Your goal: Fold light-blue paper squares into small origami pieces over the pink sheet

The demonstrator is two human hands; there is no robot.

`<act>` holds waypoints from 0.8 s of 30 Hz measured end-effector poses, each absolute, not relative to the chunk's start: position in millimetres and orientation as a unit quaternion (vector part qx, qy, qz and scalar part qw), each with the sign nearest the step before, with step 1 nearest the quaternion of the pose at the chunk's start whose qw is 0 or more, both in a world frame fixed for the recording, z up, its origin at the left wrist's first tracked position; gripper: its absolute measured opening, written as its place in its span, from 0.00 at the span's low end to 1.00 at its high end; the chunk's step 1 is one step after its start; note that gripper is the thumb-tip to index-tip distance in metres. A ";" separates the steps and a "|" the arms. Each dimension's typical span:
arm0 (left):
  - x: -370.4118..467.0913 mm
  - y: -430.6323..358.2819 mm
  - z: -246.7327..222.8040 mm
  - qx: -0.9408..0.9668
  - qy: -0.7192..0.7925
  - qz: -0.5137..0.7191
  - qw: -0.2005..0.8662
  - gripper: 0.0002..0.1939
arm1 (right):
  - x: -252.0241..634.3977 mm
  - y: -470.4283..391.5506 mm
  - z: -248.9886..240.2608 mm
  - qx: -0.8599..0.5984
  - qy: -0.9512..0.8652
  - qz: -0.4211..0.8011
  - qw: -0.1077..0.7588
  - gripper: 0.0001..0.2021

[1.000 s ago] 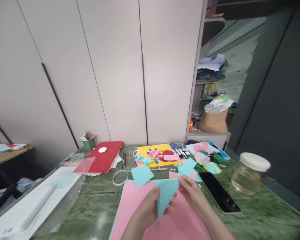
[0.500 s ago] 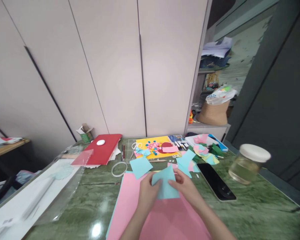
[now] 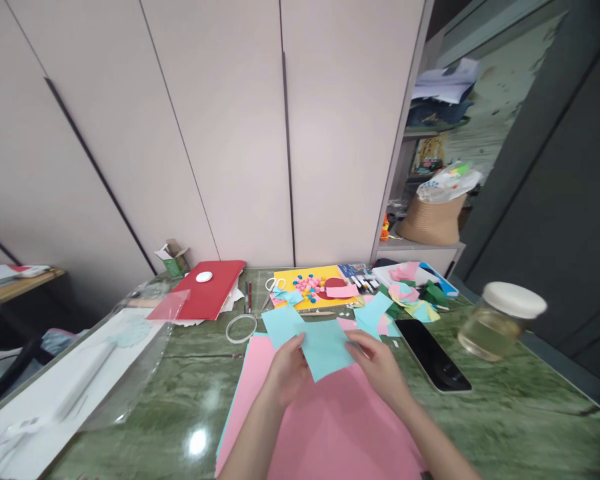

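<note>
A square of light blue paper [image 3: 327, 350] is held up between both hands, over a stack of large pink sheets [image 3: 325, 427]. My left hand [image 3: 289, 370] pinches its left edge, while the fingers of my right hand [image 3: 375, 363] close on its right edge. Just behind it lies another light blue paper square [image 3: 280, 323], partly covered by the held one. More blue paper pieces [image 3: 373, 317] lie beyond my right hand. Several pink, blue and yellow small balls [image 3: 309, 287] rest on a yellow sheet [image 3: 290, 275] at the back.
To the right are a black phone [image 3: 433, 357] and a lidded jar of pale liquid [image 3: 497, 327]. White scissors [image 3: 274, 287], a tape roll [image 3: 241, 329] and a red folder [image 3: 207, 293] lie toward the back left. A plastic sleeve [image 3: 130, 373] covers the left side.
The blue paper has been turned and now lies flatter and more spread out between my hands. My right hand has shifted slightly to the right.
</note>
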State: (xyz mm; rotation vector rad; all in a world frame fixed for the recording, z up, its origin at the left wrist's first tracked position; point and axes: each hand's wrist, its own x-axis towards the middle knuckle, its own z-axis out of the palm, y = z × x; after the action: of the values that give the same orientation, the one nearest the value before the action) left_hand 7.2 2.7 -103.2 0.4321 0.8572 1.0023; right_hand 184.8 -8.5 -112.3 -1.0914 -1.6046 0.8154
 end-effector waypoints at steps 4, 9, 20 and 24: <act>8.1 5.0 -103.8 0.191 0.396 0.468 0.767 0.14 | 180.9 -15.9 -112.1 -0.441 -0.711 0.288 0.465 0.14; 11.2 3.9 -104.6 0.195 0.411 0.485 0.747 0.14 | 177.0 -16.4 -111.8 -0.533 -0.649 0.315 0.442 0.11; 3.4 3.1 -105.2 0.306 0.405 0.466 0.725 0.15 | 186.4 -9.0 -110.2 -0.493 -0.583 0.446 0.468 0.12; -8.2 3.1 -104.1 0.395 0.406 0.442 0.696 0.20 | 196.0 -8.3 -105.9 -0.460 -0.634 0.503 0.366 0.09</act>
State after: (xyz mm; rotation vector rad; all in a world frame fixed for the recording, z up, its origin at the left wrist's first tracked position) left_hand -8.2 3.1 -104.1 0.8813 0.9051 0.9863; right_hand 196.0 -8.3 -105.9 -1.1814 -1.6291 1.2941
